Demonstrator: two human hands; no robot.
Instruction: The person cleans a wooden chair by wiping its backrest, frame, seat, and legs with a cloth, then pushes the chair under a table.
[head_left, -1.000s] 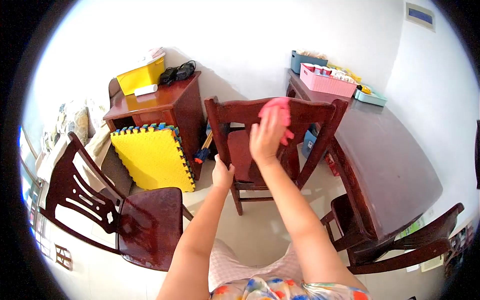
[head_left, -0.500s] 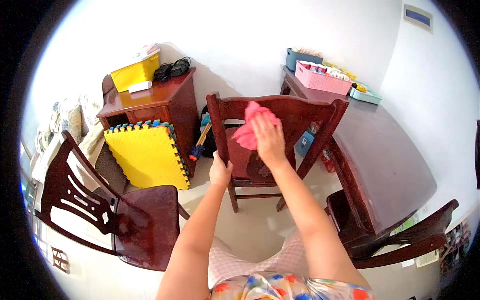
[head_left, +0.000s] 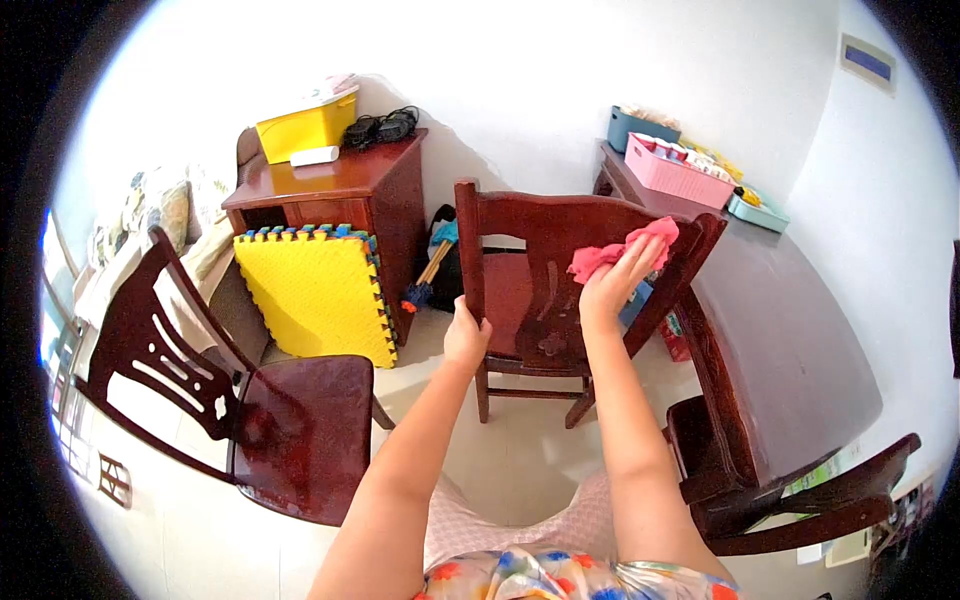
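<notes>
A dark red wooden chair (head_left: 520, 215) stands in front of me with its backrest towards me. My left hand (head_left: 466, 335) is closed around the left post of the backrest, low down. Against the upper right part of the backrest, my right hand (head_left: 622, 285) presses a pink cloth (head_left: 645, 245). The cloth is bunched under and around its fingers. Part of the right side of the backrest is hidden behind the cloth and hand.
Another chair (head_left: 300, 425) stands at the left, near yellow foam mats (head_left: 315, 290) leaning on a cabinet (head_left: 385, 185). At the right are a long table (head_left: 790, 330) with a pink basket (head_left: 680, 178), and a further chair (head_left: 840, 500).
The pink cloth and my right hand have moved right across the backrest, from its middle to its upper right. My left hand still holds the left post. The view has shifted slightly.
</notes>
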